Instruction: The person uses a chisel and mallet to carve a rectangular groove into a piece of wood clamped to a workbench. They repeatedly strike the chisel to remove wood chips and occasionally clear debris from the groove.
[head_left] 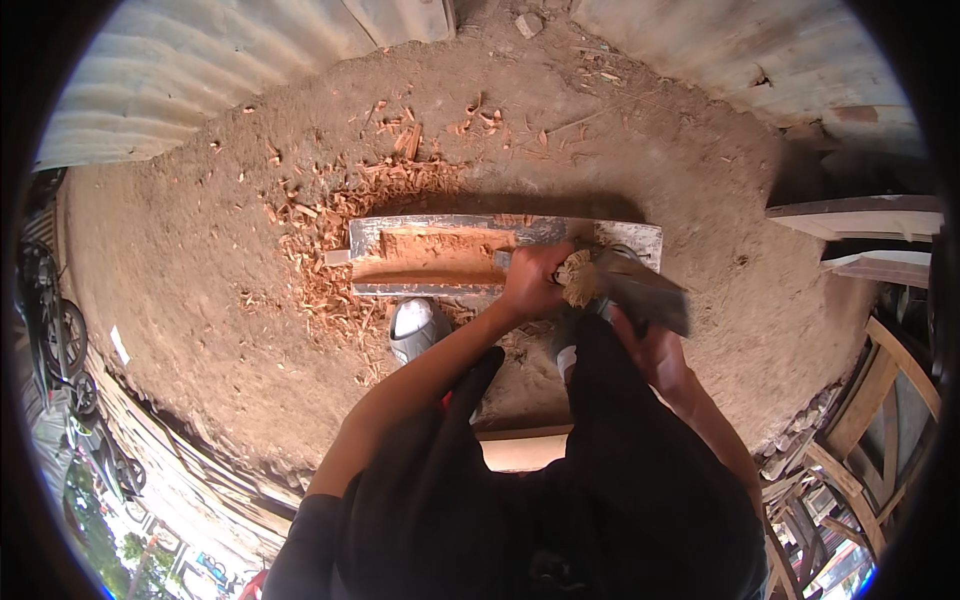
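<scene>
Your right hand wraps its fingers around the handle of a mallet, its head blurred. Just beyond, your left hand closes in a fist around a chisel, set against the wooden block lying on the dirt. Your shoe touches the block's near edge. Wood chips scatter farther out.
</scene>
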